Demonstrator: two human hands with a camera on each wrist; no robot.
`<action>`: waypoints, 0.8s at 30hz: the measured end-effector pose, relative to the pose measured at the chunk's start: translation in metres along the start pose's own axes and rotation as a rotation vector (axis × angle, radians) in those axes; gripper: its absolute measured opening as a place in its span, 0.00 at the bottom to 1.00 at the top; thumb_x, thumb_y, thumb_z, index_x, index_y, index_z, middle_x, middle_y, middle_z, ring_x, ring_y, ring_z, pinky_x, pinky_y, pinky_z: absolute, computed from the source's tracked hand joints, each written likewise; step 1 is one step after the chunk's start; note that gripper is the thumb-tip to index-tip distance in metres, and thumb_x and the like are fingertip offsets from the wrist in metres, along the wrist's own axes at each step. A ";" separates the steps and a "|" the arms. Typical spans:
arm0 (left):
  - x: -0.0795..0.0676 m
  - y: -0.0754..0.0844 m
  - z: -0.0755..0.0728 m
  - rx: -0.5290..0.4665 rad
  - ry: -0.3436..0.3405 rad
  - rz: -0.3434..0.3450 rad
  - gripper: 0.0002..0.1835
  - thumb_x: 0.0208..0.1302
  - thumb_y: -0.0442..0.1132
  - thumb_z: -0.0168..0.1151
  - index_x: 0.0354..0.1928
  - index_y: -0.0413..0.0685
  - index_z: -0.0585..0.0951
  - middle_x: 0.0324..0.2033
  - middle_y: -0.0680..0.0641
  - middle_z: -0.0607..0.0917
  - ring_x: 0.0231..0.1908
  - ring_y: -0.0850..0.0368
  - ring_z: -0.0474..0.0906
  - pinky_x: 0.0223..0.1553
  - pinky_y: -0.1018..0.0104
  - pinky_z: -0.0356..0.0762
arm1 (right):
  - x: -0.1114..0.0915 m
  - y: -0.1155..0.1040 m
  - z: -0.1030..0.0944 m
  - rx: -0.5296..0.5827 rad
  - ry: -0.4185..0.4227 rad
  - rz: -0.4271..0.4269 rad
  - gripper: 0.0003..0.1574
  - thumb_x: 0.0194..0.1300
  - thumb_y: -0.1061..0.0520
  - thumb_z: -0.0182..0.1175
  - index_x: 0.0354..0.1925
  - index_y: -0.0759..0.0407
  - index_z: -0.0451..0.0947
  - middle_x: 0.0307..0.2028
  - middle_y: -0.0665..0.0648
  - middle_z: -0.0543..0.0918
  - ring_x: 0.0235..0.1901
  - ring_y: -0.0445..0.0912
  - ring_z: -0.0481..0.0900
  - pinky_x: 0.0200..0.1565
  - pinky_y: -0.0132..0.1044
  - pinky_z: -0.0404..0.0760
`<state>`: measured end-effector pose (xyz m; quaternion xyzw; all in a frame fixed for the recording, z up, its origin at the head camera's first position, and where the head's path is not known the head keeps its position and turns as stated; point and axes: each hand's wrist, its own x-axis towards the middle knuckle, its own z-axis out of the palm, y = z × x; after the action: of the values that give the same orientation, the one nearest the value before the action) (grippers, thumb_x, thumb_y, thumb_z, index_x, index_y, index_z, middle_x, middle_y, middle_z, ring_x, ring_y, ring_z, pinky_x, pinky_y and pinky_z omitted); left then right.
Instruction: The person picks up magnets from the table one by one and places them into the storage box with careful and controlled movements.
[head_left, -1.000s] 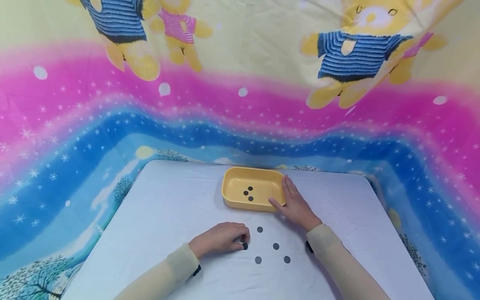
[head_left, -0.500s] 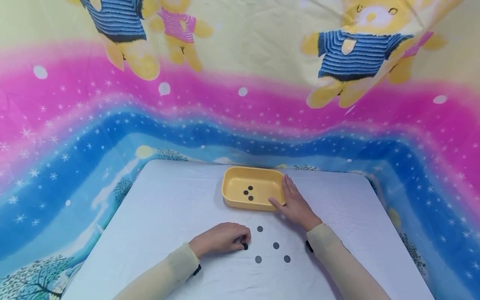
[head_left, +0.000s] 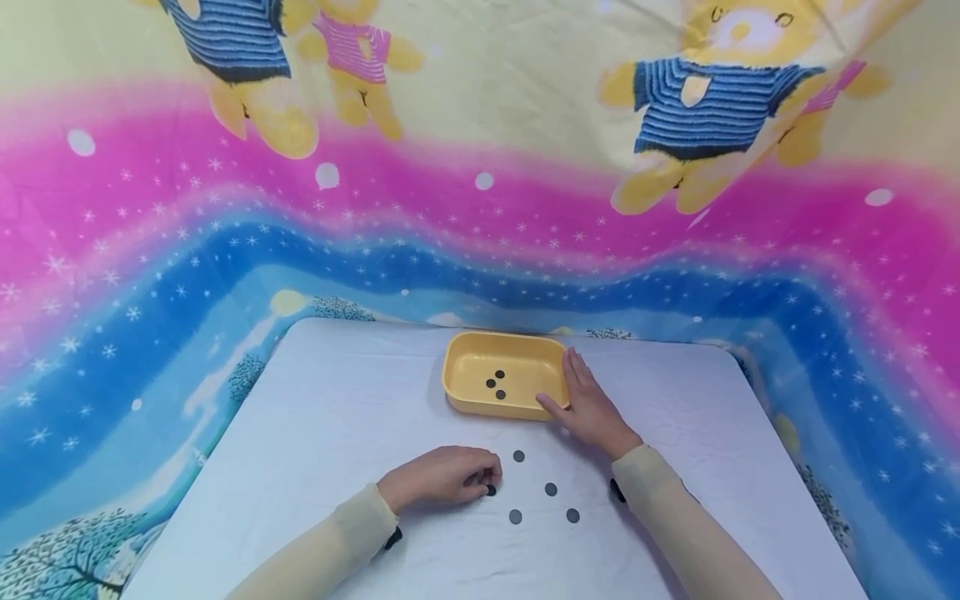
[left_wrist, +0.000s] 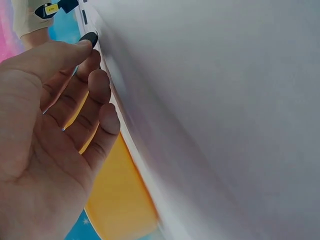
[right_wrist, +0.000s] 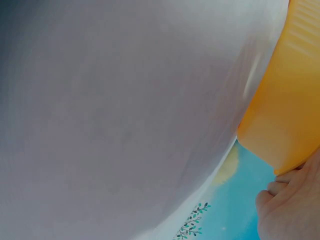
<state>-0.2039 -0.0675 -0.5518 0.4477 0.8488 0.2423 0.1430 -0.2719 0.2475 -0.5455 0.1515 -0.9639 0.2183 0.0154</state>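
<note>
My left hand (head_left: 450,475) is low over the white table, pinching a small dark round disc (left_wrist: 90,38) between thumb and index finger. In the left wrist view its other fingers are bent and hold nothing. At the back, my right hand (head_left: 596,415) grips the right end of a yellow rectangular container (head_left: 480,407), thumb over the front rim and fingers along the side wall. Inside that container lie 3 dark discs (head_left: 500,395). Several more, such as a grey disc (head_left: 551,489), lie spread flat on the table to the right of my left hand.
White cloth covers the table (head_left: 337,392), whose far edge runs just behind the container. Beyond it hangs a printed curtain (head_left: 480,242) with bears and snowflakes. Dark wrist devices, like the strap (head_left: 393,538), show under both sleeves.
Almost nothing moves. The left hand stays with its pinched disc, fingers shifting very slightly, and the right hand keeps its place on the container.
</note>
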 end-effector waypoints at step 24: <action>0.013 0.000 -0.047 -0.081 0.177 -0.070 0.09 0.77 0.38 0.65 0.51 0.62 0.81 0.42 0.65 0.82 0.41 0.67 0.79 0.45 0.70 0.80 | 0.000 0.000 0.001 -0.007 0.000 0.010 0.70 0.75 0.18 0.47 0.86 0.63 0.32 0.87 0.63 0.36 0.85 0.62 0.39 0.81 0.60 0.49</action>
<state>-0.2329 -0.0700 -0.5125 0.3887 0.8626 0.3099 0.0938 -0.2724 0.2473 -0.5465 0.1464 -0.9655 0.2149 0.0147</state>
